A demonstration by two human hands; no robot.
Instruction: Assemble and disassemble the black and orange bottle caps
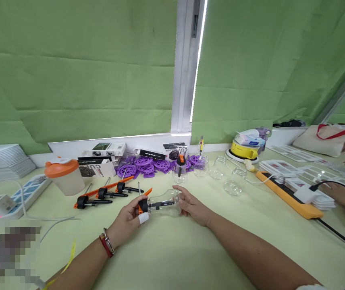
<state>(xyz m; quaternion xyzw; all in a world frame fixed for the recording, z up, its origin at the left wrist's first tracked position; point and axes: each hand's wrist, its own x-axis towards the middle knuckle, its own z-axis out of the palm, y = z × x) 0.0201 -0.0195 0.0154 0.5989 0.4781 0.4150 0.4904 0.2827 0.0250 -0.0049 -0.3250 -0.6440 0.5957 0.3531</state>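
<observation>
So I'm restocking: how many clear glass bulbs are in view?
5: one bulb held between the left hand and right hand, one with an orange fitting, and three bare to the right. Others may hide behind boxes.

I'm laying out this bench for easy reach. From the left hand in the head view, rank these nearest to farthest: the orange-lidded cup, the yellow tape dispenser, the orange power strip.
1. Orange-lidded cup: closest to the left hand, up and to its left.
2. Orange power strip: well off to the right, past the right hand.
3. Yellow tape dispenser: far back right, near the wall.
</observation>
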